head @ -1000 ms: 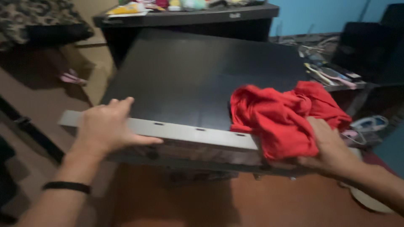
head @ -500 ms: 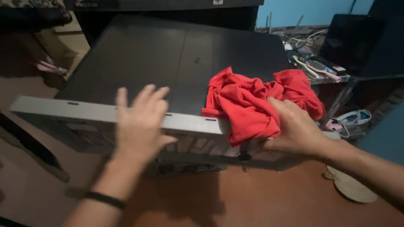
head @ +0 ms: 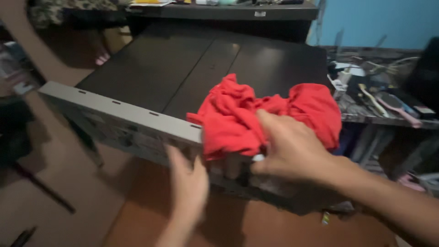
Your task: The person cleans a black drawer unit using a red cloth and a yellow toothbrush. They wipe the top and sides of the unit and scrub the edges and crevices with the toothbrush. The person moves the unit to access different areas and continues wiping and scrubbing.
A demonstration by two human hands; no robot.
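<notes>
Nearest, the left hand (head: 188, 185) has dropped from the top of the dark panel (head: 183, 68) to just under its pale front edge (head: 119, 110), fingers loose and gripping nothing, right below the one red cloth (head: 238, 114). The right hand (head: 292, 151) now lies over that cloth's near side, fingers clenched on it at the edge. Beyond the panel's right side, one cluttered shelf (head: 388, 116) holds two brushes (head: 388, 100).
</notes>
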